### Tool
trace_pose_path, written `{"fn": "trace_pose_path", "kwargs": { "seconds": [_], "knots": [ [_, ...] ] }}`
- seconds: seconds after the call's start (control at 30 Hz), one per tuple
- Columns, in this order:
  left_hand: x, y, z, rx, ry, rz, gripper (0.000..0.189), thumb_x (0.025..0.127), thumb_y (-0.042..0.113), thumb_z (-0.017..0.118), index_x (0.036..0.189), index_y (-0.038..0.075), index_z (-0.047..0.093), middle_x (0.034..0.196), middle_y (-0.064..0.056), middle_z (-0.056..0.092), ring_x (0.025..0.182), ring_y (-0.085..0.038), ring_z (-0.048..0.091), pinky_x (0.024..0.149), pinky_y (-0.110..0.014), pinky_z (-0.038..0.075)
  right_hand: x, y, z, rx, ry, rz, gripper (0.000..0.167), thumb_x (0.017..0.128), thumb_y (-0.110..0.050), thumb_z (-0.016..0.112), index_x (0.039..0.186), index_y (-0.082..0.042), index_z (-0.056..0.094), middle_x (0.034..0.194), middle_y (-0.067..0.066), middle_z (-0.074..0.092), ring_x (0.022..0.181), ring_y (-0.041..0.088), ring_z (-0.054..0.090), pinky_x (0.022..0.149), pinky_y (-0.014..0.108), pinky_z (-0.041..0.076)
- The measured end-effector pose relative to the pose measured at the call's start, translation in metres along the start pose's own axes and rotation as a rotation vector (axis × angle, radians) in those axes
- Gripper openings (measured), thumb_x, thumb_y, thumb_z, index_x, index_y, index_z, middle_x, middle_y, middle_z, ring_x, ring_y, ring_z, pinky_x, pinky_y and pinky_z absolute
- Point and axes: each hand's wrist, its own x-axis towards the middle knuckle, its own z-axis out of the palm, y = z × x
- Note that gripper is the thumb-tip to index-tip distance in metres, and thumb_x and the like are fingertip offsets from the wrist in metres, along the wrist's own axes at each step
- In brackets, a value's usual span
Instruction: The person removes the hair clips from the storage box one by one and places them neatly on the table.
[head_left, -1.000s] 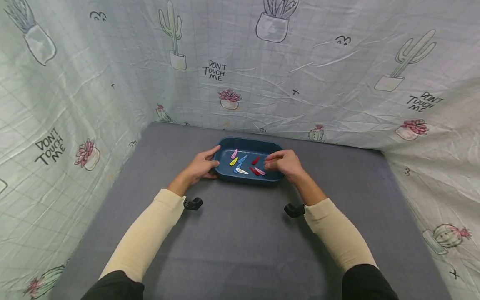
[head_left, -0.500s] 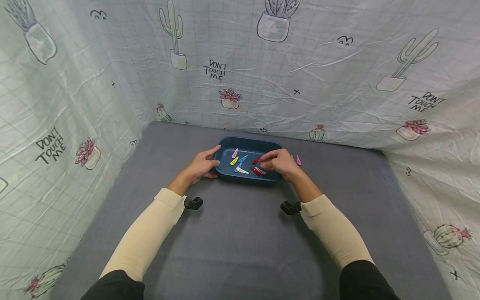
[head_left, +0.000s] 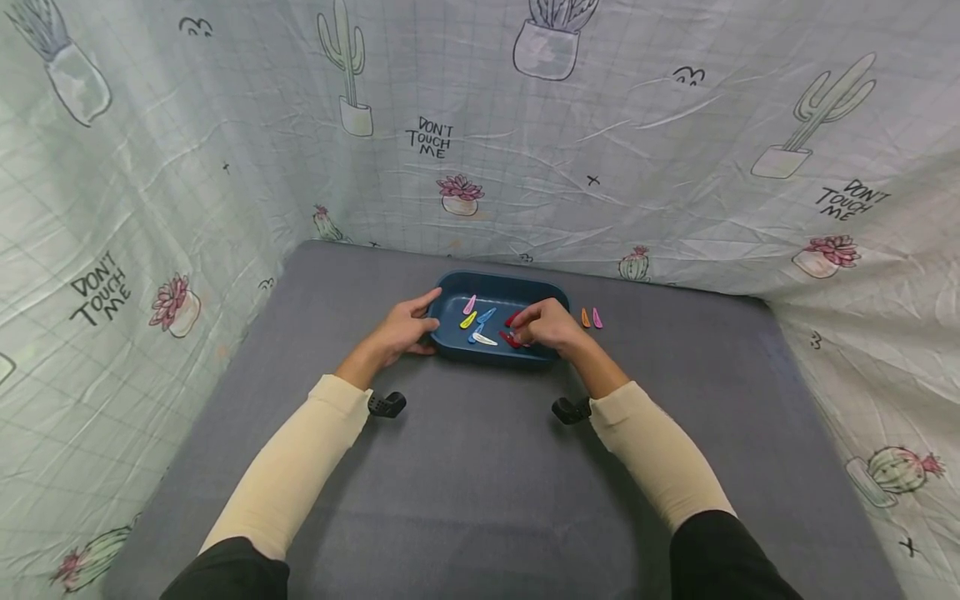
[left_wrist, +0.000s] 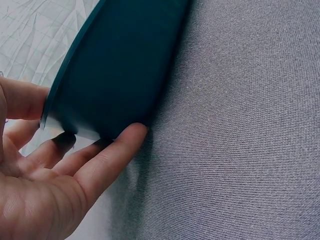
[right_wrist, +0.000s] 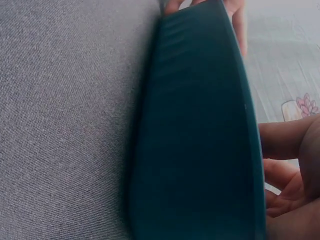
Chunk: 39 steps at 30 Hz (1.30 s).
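Hair clips (head_left: 468, 320) lie in the blue tray (head_left: 491, 358), whose left end the left hand (head_left: 397, 335) grips. The right hand (head_left: 551, 323) has shifted left over the red clip (head_left: 509, 339), so work seemingly centres there; its fingers are narrow, their hold unclear. That move uncovers an orange clip (head_left: 586, 317) beside a pink one on the counter (head_left: 480, 467).
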Motion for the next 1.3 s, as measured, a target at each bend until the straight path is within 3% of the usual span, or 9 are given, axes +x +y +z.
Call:
{"fn": "trace_pose_path", "kwargs": {
  "seconds": [0.27,0.83,1.07,1.3],
  "knots": [
    [0.0,0.0,0.001,0.001,0.003,-0.006,0.071,0.107,0.008,0.052,0.165,0.04,0.026,0.176,-0.007,0.02,0.143,-0.039,0.051,0.1,-0.061,0.056,0.007,0.001,0.002,-0.079,0.025,0.05,0.024,0.087,0.002,0.075,0.111,0.005,0.077,0.124,0.023,0.068,0.091,0.025,0.068,0.089,0.04,0.063],
    [0.004,-0.001,0.001,0.005,0.009,-0.012,0.071,0.107,0.008,0.053,0.165,0.04,0.028,0.175,-0.005,0.021,0.142,-0.039,0.052,0.099,-0.061,0.057,0.023,0.007,0.005,-0.164,0.028,0.087,0.013,0.087,0.002,0.075,0.1,0.004,0.078,0.117,0.021,0.071,0.086,0.021,0.064,0.078,0.031,0.057],
    [0.005,-0.002,0.0,0.003,-0.001,-0.008,0.071,0.107,0.008,0.052,0.165,0.04,0.026,0.176,-0.005,0.019,0.143,-0.039,0.051,0.1,-0.061,0.056,0.024,0.008,0.007,-0.185,0.03,0.081,0.004,0.086,0.0,0.079,0.09,0.0,0.078,0.101,0.013,0.072,0.079,0.017,0.062,0.07,0.028,0.054],
    [0.005,-0.002,-0.001,-0.007,-0.001,0.002,0.071,0.107,0.008,0.053,0.165,0.039,0.028,0.176,-0.005,0.02,0.143,-0.039,0.051,0.098,-0.061,0.057,0.029,0.01,0.007,-0.243,0.042,0.064,0.008,0.084,-0.003,0.082,0.09,0.001,0.079,0.093,0.009,0.072,0.084,0.02,0.06,0.069,0.024,0.049]
  ]
}}
